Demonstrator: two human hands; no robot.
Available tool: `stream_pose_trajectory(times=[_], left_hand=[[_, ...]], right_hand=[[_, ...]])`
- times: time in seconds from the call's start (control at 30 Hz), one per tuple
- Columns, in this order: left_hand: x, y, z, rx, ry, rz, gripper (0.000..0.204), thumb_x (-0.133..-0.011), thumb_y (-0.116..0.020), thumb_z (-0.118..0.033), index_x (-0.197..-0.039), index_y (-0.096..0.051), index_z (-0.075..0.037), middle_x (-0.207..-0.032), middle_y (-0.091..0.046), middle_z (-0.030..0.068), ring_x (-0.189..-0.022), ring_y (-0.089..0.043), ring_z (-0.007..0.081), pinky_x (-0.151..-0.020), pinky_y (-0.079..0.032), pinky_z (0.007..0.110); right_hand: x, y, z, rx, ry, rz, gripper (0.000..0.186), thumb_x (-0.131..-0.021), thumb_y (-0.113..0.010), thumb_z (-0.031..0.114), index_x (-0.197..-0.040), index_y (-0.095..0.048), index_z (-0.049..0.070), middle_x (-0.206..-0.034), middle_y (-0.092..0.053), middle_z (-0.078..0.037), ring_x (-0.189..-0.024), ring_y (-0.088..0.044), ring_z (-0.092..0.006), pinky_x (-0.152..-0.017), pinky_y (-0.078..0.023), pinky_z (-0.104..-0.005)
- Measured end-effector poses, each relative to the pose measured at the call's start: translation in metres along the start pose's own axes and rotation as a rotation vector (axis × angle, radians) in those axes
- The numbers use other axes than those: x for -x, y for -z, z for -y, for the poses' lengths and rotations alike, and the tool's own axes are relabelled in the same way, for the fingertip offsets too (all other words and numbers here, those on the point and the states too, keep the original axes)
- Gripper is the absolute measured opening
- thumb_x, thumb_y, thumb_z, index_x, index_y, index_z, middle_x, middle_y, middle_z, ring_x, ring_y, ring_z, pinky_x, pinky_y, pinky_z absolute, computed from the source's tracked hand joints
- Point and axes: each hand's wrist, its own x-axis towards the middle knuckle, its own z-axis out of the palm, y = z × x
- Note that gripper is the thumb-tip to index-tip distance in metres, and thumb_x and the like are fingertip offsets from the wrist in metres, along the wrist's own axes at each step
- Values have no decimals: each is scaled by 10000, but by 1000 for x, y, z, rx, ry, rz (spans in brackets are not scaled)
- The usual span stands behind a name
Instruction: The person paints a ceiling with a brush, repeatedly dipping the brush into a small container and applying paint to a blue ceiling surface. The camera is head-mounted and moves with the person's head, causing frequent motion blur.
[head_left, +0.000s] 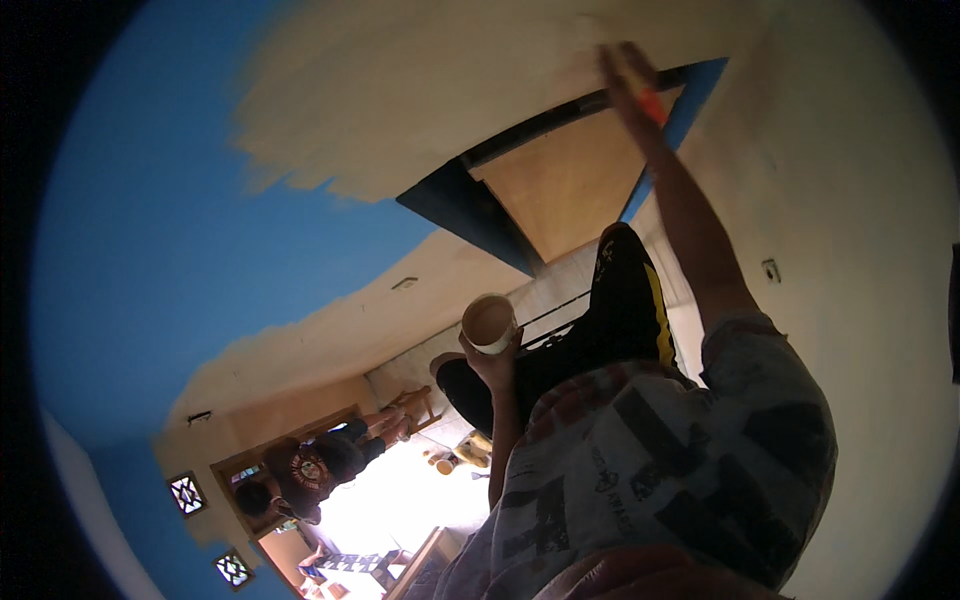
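Left grip [492,362]: round cream cup [489,323]

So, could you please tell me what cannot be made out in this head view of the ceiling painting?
- Tool in the raised right hand: motion-blurred; only an orange handle shows.
- Round white paint cup in the left hand: contents hidden by its tilt.
- Crouching person below: too small, glare-washed.

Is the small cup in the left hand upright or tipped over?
Upright. The left hand holds the cup from below, its round mouth open to the camera.
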Motion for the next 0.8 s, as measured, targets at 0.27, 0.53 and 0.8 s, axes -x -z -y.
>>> stream_pose_trajectory(times=[0.27, 0.53, 0.8], left_hand=[[1, 0, -9, -45, 15, 40, 811, -585, -916, -214, -1255, -491, -48, -1142, -634, 141, -1054, -630, 267, -894, -518, 384], [4, 6, 14, -21, -23, 38, 810, -578, -917, -218, -1241, -491, -28, -1152, -618, 140, -1056, -613, 266, -924, -493, 385], [4, -5, 13, 56, -11, -14, 806, -580, -917, -210, -1241, -491, -32, -1154, -615, 134, -1059, -609, 262, -925, -491, 377]], right_hand=[[-16, 19, -15, 28, 87, -149, 133, -908, -664, 155, -945, -624, 33, -785, -617, -53, -696, -590, -148, -604, -477, -287], [59, -120, 220, -858, -57, 379, 59, -895, -591, 105, -921, -572, 57, -869, -573, -53, -813, -606, -195, -687, -498, -329], [9, -41, 16, -271, 39, 100, 170, -891, -673, 207, -881, -603, 52, -792, -580, -100, -726, -583, -251, -634, -484, -354]])
